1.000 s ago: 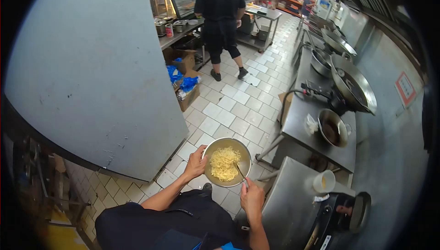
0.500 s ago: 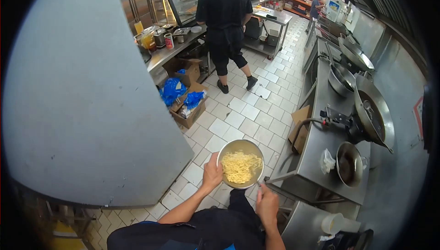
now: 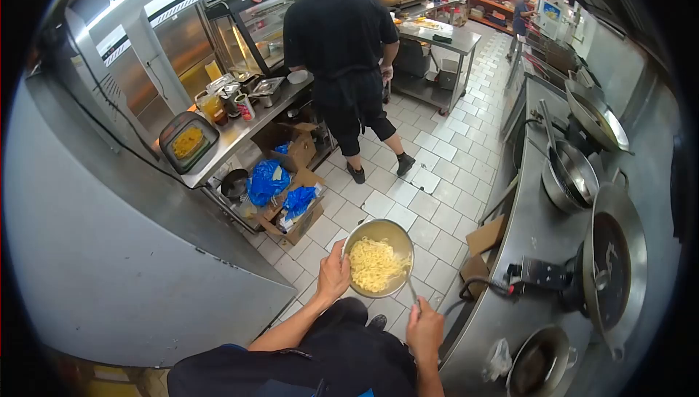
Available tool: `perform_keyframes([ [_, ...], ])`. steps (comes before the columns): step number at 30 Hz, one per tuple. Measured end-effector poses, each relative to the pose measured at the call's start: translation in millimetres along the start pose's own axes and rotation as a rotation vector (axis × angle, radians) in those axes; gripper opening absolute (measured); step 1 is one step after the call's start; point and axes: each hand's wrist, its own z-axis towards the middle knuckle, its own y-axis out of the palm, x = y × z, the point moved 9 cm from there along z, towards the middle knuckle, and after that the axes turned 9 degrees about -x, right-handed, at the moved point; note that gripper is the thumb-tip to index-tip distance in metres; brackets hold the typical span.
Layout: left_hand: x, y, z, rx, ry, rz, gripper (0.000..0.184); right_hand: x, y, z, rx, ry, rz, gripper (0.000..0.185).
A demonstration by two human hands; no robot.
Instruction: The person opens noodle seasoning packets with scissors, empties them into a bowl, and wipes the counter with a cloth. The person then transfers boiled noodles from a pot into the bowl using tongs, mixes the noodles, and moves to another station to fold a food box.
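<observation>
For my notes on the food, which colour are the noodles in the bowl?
The noodles are pale yellow, seen in the head view.

"Where are the noodles (image 3: 373, 266)?"

"In the bowl (image 3: 397, 238), with the left hand (image 3: 334, 273) at its left rim and the right hand (image 3: 425, 331) to its near right."

"And around it?"

"Left, a counter (image 3: 231, 139) with a tray (image 3: 204, 159) on its near end and boxes (image 3: 305, 223) at its foot; right, a bench (image 3: 542, 240) bearing woks (image 3: 632, 251); ahead, between them, a co-worker (image 3: 338, 40)."
</observation>
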Motion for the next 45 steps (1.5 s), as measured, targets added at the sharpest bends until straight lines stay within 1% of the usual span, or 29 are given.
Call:
perform_keyframes([
  [1, -1, 12, 16, 0.005, -0.012, -0.002, 0.034, -1, 5, 15, -0.011, -0.002, -0.006, 0.028],
  [3, -5, 36, 53, 0.018, 0.001, -0.073, 0.034, -21, 19, 50, -0.166, -0.191, -0.024, 0.027],
  [4, -7, 46, 72, 0.025, 0.000, -0.090, 0.033, -23, 4, 72, -0.139, -0.241, 0.077, 0.026],
  [5, -6, 52, 93, 0.036, -0.003, -0.095, 0.033, -20, -7, 98, -0.144, -0.250, 0.070, 0.026],
  [8, -9, 80, 161, 0.037, -0.041, -0.180, 0.033, -1, -41, 173, 0.032, -0.043, -0.034, 0.025],
  [11, -1, 121, 224, 0.050, 0.023, -0.279, 0.033, -23, -34, 234, -0.110, -0.167, -0.044, 0.024],
  [12, 7, 130, 252, 0.012, 0.019, -0.257, 0.034, -19, -47, 266, -0.177, -0.139, 0.014, 0.024],
  [13, 14, 140, 280, -0.026, 0.015, -0.234, 0.034, -8, -73, 291, -0.128, -0.040, 0.079, 0.025],
  [15, 30, 156, 322, -0.058, 0.000, -0.256, 0.036, 3, -114, 332, 0.154, -0.065, -0.062, 0.025],
  [19, 74, 224, 410, -0.206, 0.060, -0.259, 0.043, -16, -122, 392, 0.096, -0.183, -0.269, 0.027],
  [21, 85, 265, 449, -0.304, 0.119, -0.290, 0.046, 5, -159, 420, -0.010, 0.105, 0.093, 0.029],
  [22, 93, 276, 464, -0.299, 0.117, -0.292, 0.046, -16, -184, 427, -0.013, 0.101, 0.090, 0.029],
  [24, 115, 310, 493, -0.426, 0.126, -0.284, 0.047, -37, -229, 440, -0.028, 0.428, -0.198, 0.032],
  [27, 132, 357, 521, -0.458, 0.189, -0.270, 0.045, -25, -235, 484, -0.184, 0.344, -0.251, 0.032],
  [28, 127, 370, 530, -0.524, 0.121, -0.278, 0.045, -11, -249, 498, -0.107, 0.206, -0.149, 0.033],
  [30, 121, 389, 551, -0.524, 0.052, -0.296, 0.045, 4, -267, 525, -0.035, 0.241, -0.158, 0.033],
  [31, 112, 395, 558, -0.537, -0.014, -0.315, 0.045, 9, -277, 534, 0.044, 0.288, -0.162, 0.034],
  [32, 111, 399, 564, -0.544, -0.018, -0.312, 0.045, 9, -268, 549, -0.060, 0.397, -0.230, 0.036],
  [33, 111, 395, 573, -0.466, 0.005, -0.292, 0.045, 31, -254, 562, -0.053, 0.415, -0.227, 0.036],
  [34, 113, 397, 581, -0.408, 0.037, -0.285, 0.045, 49, -226, 581, -0.064, 0.191, -0.192, 0.032],
  [35, 108, 398, 588, -0.151, 0.311, -0.197, 0.047, 58, -218, 585, -0.060, -0.002, -0.170, 0.030],
  [36, 111, 393, 601, -0.406, 0.007, -0.207, 0.049, 65, -232, 591, -0.020, 0.030, -0.094, 0.030],
  [37, 91, 402, 609, -0.352, 0.070, -0.213, 0.049, 60, -247, 602, 0.033, 0.067, -0.011, 0.030],
  [39, 111, 385, 627, -0.364, 0.102, -0.133, 0.042, 59, -244, 607, 0.061, 0.328, -0.062, 0.031],
  [40, 122, 381, 631, -0.361, 0.104, -0.304, 0.038, 50, -228, 611, 0.035, 0.291, -0.054, 0.031],
  [41, 128, 378, 638, -0.317, 0.192, -0.191, 0.035, 42, -213, 616, 0.000, 0.242, -0.041, 0.032],
  [42, 131, 378, 648, -0.413, 0.046, -0.139, 0.035, 37, -213, 622, 0.037, 0.169, 0.033, 0.031],
  [43, 131, 375, 658, -0.335, 0.159, -0.195, 0.034, 31, -218, 627, 0.070, 0.076, 0.094, 0.031],
  [45, 149, 365, 676, -0.313, 0.217, -0.291, 0.032, 32, -245, 629, 0.240, 0.154, -0.001, 0.028],
])
